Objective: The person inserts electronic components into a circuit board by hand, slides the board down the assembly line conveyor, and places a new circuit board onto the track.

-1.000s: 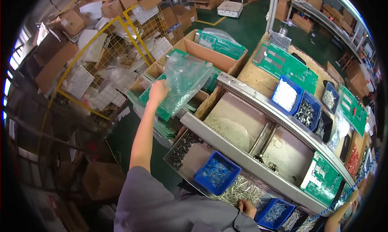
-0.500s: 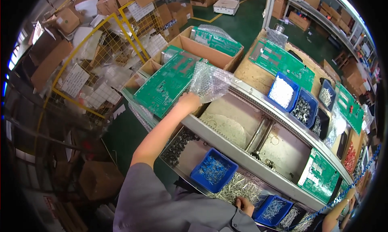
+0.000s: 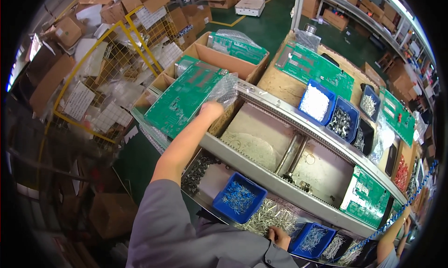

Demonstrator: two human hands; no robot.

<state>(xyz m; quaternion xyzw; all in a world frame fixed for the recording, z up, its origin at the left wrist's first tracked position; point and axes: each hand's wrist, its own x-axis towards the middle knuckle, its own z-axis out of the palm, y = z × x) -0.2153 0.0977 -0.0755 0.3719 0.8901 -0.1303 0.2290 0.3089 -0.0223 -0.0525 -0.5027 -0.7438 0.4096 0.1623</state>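
My left hand (image 3: 213, 110) is closed at the near edge of a crumpled sheet of clear bubble wrap (image 3: 227, 88), its fingertips mostly hidden. The wrap lies against the right side of a green circuit board (image 3: 184, 100), which tops a stack beside the conveyor. My right hand (image 3: 280, 238) rests low by a loose pile of silvery leaded components (image 3: 268, 216). Its fingers are curled, and whatever they may hold cannot be made out. Blue bins of leaded parts flank that pile: one to the left (image 3: 240, 197), another to the right (image 3: 311, 240).
A metal conveyor rail (image 3: 261, 164) runs diagonally in front of me, carrying a green board (image 3: 366, 195) at right. Beyond it are blue bins of white (image 3: 313, 103) and dark parts (image 3: 343, 122). A cardboard box (image 3: 228, 58) stands far left. Another person's arm (image 3: 389, 235) shows at lower right.
My left hand has shifted slightly up and left. The bubble wrap, which stretched over the rail, is now drawn in and bunched beside the board. My right hand stays by the pile.
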